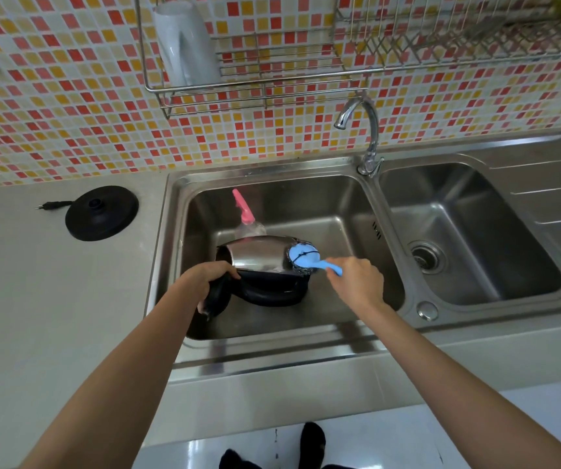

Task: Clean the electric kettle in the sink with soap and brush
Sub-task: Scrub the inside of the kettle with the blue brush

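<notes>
Electric kettle (259, 255), steel-bodied with a black handle, lay on its side in the left basin (306, 204) of a double sink, mouth toward the left, base toward the right. The left hand (204, 275) gripped the kettle at its mouth end, fingers curled over the black rim. The right hand (357, 279), just right of the kettle, was closed around the handle of a blue brush (302, 257), whose head pressed against the kettle's base end. A pink-capped soap bottle (247, 221) lay behind the kettle, touching it. The faucet (363, 130) stood between the basins. The black kettle base (101, 213) and its plug (47, 206) rested on the countertop (52, 282), left of the sink.
</notes>
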